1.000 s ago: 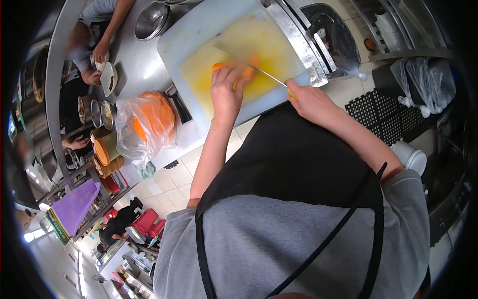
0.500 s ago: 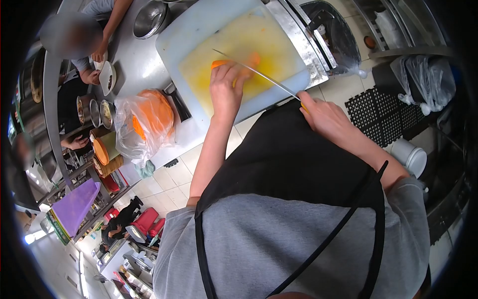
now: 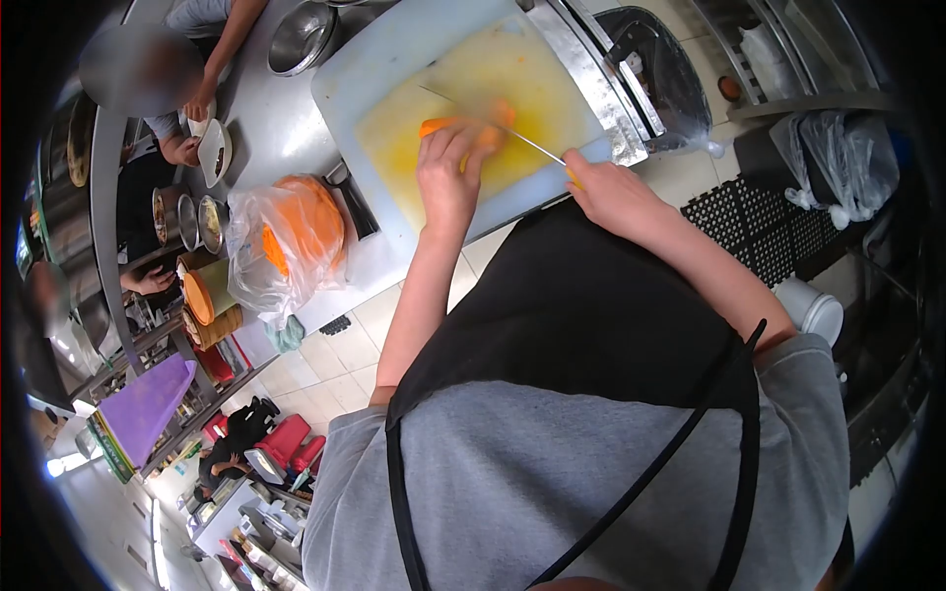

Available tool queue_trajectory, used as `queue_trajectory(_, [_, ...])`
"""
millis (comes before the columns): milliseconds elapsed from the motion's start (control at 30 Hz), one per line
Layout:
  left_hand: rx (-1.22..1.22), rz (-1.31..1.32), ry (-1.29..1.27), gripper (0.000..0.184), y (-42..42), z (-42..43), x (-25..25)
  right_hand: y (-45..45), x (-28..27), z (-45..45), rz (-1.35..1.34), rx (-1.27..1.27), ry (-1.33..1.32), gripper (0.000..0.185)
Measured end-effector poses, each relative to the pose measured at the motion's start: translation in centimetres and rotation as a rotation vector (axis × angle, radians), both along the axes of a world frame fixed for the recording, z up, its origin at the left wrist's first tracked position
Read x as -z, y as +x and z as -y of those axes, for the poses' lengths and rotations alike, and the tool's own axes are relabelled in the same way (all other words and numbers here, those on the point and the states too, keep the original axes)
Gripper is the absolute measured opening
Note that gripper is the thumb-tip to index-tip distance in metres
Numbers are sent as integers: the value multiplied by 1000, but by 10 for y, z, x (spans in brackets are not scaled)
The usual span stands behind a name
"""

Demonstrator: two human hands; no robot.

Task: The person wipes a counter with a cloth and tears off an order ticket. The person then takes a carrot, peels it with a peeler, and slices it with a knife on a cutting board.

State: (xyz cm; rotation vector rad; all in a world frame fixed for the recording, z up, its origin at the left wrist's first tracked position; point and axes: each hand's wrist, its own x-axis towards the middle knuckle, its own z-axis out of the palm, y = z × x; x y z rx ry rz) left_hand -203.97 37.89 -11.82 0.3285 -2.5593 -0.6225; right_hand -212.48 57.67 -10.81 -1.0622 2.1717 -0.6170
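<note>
On the yellow-stained cutting board (image 3: 394, 118), my left hand (image 3: 450, 177) has its fingers bent over an orange food piece (image 3: 434, 126) and presses it down. My right hand (image 3: 611, 195) is closed round the yellow handle of a long knife (image 3: 537, 146). The blade crosses the orange food beside my left fingertips, and its middle is blurred. More orange food (image 3: 503, 110) lies just right of the blade, partly smeared by motion.
Left of the board are a black-handled tool (image 3: 355, 205), a plastic bag with orange contents (image 3: 305, 222) and a metal bowl (image 3: 301, 39). A co-worker's hands (image 3: 187, 138) hold a white dish (image 3: 214, 153). A lined bin (image 3: 665, 79) stands right.
My right hand pulled the knife back toward my body, then pushed it forward and left again. My left hand stays in nearly the same place on the orange food.
</note>
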Motion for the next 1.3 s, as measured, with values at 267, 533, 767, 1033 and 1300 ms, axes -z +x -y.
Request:
queue_trajectory(267, [30, 1, 10, 19, 1, 3, 2, 20, -33, -31, -41, 36, -2, 17])
queue_trajectory(533, [25, 10, 2, 19, 1, 3, 0, 25, -33, -34, -93, 28, -24, 17])
queue_trajectory(767, [33, -13, 8, 20, 1, 5, 5, 17, -9, -9, -70, 13, 40, 15])
queue_trajectory(1033, [24, -47, 5, 19, 2, 3, 6, 3, 5, 10, -39, 7, 35, 16])
queue_trajectory(1300, [7, -44, 2, 19, 4, 3, 11, 18, -29, -20, -32, 26, 58, 16])
